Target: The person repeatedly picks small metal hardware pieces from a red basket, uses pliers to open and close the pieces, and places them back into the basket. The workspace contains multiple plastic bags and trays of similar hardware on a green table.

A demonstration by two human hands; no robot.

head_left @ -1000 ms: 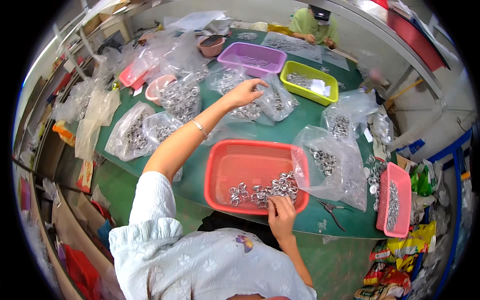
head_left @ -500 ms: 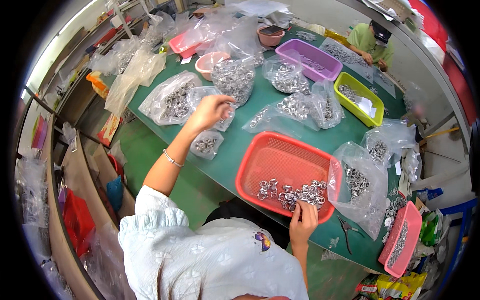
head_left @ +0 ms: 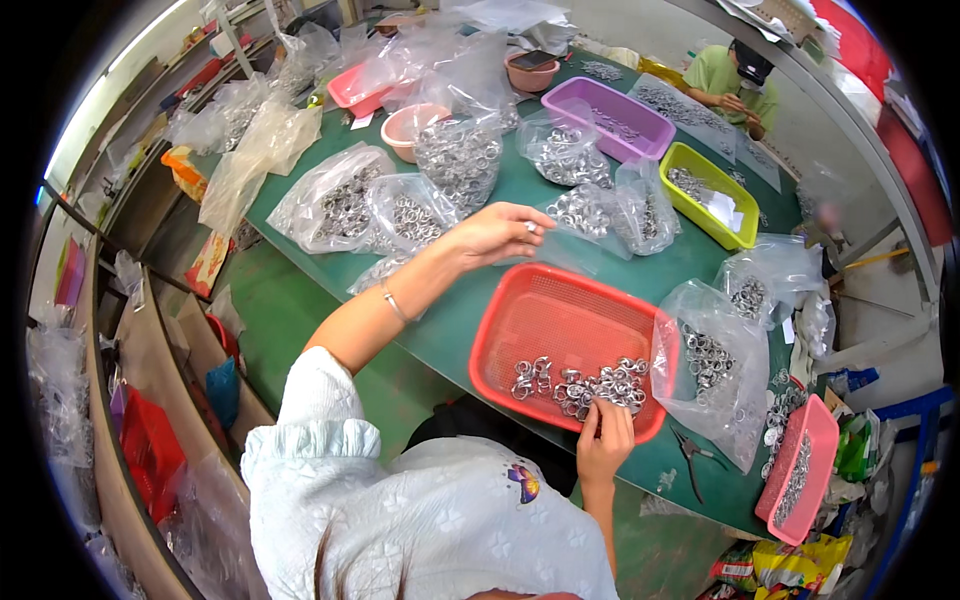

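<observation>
My left hand [head_left: 500,236] hangs above the table, just beyond the far left corner of a red plastic basket [head_left: 487,318]. Its fingers are drawn together, with a small silvery spot at them; what they hold, if anything, I cannot make out. In the basket's near part lies a pile of shiny ring-shaped metal pieces [head_left: 606,386], with a smaller cluster [head_left: 531,376] to its left. My right hand [head_left: 606,438] is at the basket's near rim, thumb and fingers closed at the edge of the pile. The fingertips partly hide what is between them.
Clear bags of metal pieces [head_left: 458,160] stand beyond my left arm. A clear bag [head_left: 712,365] overlaps the basket's right rim; pliers [head_left: 690,462] lie near it. Purple [head_left: 560,92], lime [head_left: 742,240] and pink [head_left: 822,450] trays hold small parts. Another person [head_left: 722,75] sits across the table.
My left hand has moved right, from over the clear bags to near the basket's far left corner. My right hand stays at the pile. The view has shifted slightly.
</observation>
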